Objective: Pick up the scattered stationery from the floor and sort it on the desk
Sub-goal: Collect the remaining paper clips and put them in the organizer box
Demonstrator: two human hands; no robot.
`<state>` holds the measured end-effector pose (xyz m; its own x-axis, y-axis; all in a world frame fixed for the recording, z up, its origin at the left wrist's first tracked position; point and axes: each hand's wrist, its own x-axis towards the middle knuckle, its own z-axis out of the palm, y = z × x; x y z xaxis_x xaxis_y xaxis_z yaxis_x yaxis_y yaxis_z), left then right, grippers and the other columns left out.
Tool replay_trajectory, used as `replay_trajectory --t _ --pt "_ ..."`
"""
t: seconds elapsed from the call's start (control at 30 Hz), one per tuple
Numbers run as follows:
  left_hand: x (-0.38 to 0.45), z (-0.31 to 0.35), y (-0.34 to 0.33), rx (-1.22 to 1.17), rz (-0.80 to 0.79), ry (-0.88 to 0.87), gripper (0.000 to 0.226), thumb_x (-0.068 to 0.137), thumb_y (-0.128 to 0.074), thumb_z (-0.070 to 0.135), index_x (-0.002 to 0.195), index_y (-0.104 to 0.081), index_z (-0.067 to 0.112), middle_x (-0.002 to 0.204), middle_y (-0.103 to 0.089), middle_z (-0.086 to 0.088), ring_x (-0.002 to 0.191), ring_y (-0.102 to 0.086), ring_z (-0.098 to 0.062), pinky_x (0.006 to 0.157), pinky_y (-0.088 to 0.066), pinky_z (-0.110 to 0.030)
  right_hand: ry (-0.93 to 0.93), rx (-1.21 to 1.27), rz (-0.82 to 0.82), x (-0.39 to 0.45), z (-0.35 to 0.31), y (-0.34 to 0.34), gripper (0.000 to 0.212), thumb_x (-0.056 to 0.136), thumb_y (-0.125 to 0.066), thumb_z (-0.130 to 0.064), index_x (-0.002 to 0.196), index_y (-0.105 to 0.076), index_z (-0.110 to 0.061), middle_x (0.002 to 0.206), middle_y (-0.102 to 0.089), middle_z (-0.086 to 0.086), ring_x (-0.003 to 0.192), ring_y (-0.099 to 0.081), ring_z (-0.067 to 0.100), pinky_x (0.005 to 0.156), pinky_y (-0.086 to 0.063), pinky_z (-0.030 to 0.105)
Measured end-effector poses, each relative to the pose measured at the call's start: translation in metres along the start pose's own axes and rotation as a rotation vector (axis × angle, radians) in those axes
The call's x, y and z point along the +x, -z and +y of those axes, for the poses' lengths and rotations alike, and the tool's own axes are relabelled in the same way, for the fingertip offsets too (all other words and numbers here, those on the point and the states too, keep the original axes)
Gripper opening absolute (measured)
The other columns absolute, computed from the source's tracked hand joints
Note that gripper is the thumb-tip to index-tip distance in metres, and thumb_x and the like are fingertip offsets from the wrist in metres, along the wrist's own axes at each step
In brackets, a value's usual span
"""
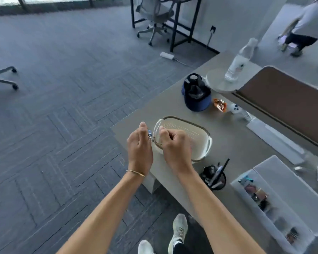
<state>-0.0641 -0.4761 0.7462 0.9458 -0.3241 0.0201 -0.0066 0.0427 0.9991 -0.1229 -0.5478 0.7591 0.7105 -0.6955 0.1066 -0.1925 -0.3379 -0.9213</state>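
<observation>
- The person is standing at the desk (228, 143) corner, bringing both hands over the near end of the perforated basket (187, 132) — by the look of it, the sorting stage, with gathered pieces being handed over above the desk.
- The left hand (140, 147) is pinching a small blue binder clip (150, 135) between thumb and fingers, its wire loops hanging toward the basket rim.
- The right hand (174, 145) is curling its fingers just beside the clip; whether it is holding anything cannot be told.
- The clip is sitting between the two hands, just above the basket's near edge.
- The next move is probably calling for choosing a place — the basket below, the black pen cup (214, 177), or the divided white organiser (275, 204) further right — and releasing the clip there.
</observation>
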Motion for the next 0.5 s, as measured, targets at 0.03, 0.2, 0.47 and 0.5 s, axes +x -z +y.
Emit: replay_trajectory --t 0.03,0.2,0.47,0.5 --pt "-0.004 0.002 -0.014 -0.009 -0.036 0.006 0.056 0.096 -0.036 0.045 0.060 -0.029 0.003 0.057 -0.028 -0.006 0.054 -0.023 -0.020 0.053 -0.019 -0.043 -0.009 0.002 0.040 -0.002 0.003 0.017 0.055 0.101 -0.051 -0.026 0.051 -0.029 -0.017 0.043 -0.026 -0.010 0.044 -0.025 0.008 0.046 -0.028 0.036" --pt "-0.049 0.016 -0.093 0.018 -0.201 -0.013 0.052 0.105 -0.034 0.032 0.062 -0.037 0.003 0.055 -0.034 -0.003 0.052 -0.028 -0.023 0.057 -0.036 -0.046 -0.063 0.011 0.258 -0.021 0.028 0.100 0.055 0.100 -0.050 -0.031 0.051 -0.033 -0.009 0.043 -0.035 0.006 0.042 -0.043 0.024 0.044 -0.038 0.043" --pt "-0.139 0.015 -0.206 0.057 -0.431 -0.006 0.046 0.103 -0.034 0.033 0.060 -0.033 0.016 0.056 -0.030 -0.006 0.053 -0.026 -0.020 0.053 -0.023 -0.043 -0.088 -0.075 0.480 -0.067 0.073 0.231 0.059 0.100 -0.053 -0.020 0.050 -0.022 -0.023 0.042 -0.020 -0.009 0.043 -0.021 0.010 0.046 -0.020 0.030" --pt "-0.151 0.014 -0.219 0.061 -0.458 0.010 0.045 0.103 -0.034 0.033 0.060 -0.033 0.018 0.057 -0.030 -0.006 0.053 -0.026 -0.019 0.053 -0.023 -0.041 -0.103 -0.076 0.501 -0.074 0.079 0.245 0.060 0.100 -0.053 -0.020 0.049 -0.022 -0.023 0.041 -0.020 -0.008 0.042 -0.021 0.010 0.046 -0.021 0.031"
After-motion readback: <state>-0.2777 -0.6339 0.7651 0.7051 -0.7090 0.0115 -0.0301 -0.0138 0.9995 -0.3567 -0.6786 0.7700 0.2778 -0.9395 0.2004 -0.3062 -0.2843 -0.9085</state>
